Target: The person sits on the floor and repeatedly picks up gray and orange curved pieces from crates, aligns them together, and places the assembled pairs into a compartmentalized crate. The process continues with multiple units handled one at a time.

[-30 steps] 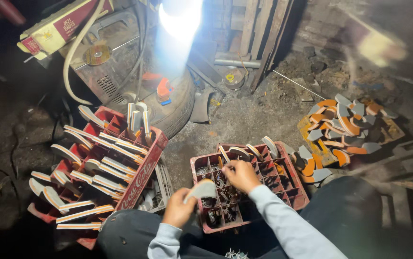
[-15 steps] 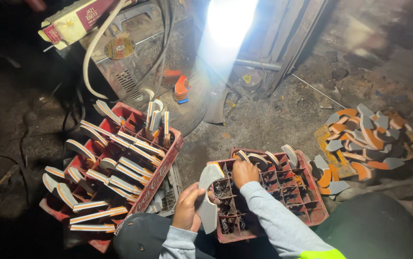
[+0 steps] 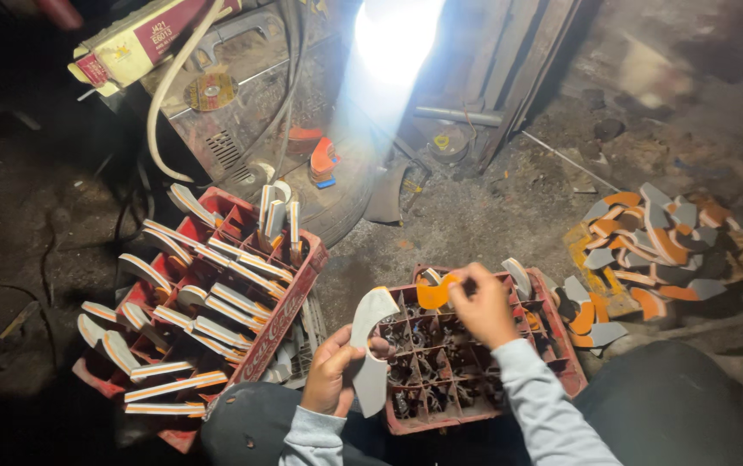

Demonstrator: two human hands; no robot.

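Head view, left to right: a red plastic crate (image 3: 289,298) stacked with curved grey-and-orange blades sits at your left; your left hand (image 3: 330,373) grips a curved grey metal blade (image 3: 370,345) at the near left corner of a second red divided crate (image 3: 561,362); your right hand (image 3: 485,304) pinches an orange curved piece (image 3: 434,295) over its far edge.

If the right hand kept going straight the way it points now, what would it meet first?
Probably the orange curved piece at the fingertips of the right hand, already touching or nearly so; beyond it lies the red crate's rim. Depth is unclear.
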